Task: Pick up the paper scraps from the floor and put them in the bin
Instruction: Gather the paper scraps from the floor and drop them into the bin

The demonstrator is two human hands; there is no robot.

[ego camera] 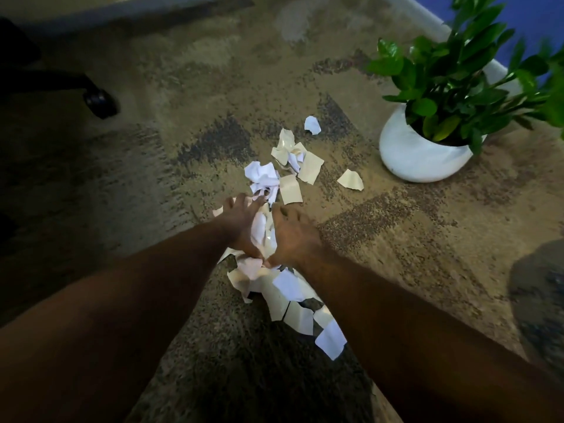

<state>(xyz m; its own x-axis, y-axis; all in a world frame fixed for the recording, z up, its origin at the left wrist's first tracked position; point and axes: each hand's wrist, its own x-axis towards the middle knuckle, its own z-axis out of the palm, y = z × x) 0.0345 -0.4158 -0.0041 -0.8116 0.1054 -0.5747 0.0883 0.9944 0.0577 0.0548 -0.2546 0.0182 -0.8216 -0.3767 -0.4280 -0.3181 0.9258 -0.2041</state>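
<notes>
1. The floor is mottled tan and grey carpet (189, 96), dim on the left.
2. A white pot (418, 154) with a green plant (451, 74) stands by a blue wall (537, 16) with a pale baseboard.
3. Paper scraps (293, 160) trail left of the pot and on toward the person.
4. Left hand (241, 221) and right hand (293, 236), farther from the pot, cup a bunch of scraps between them, fingers curled.
5. A dark chair caster (100, 102) sits far left of the pot.
</notes>
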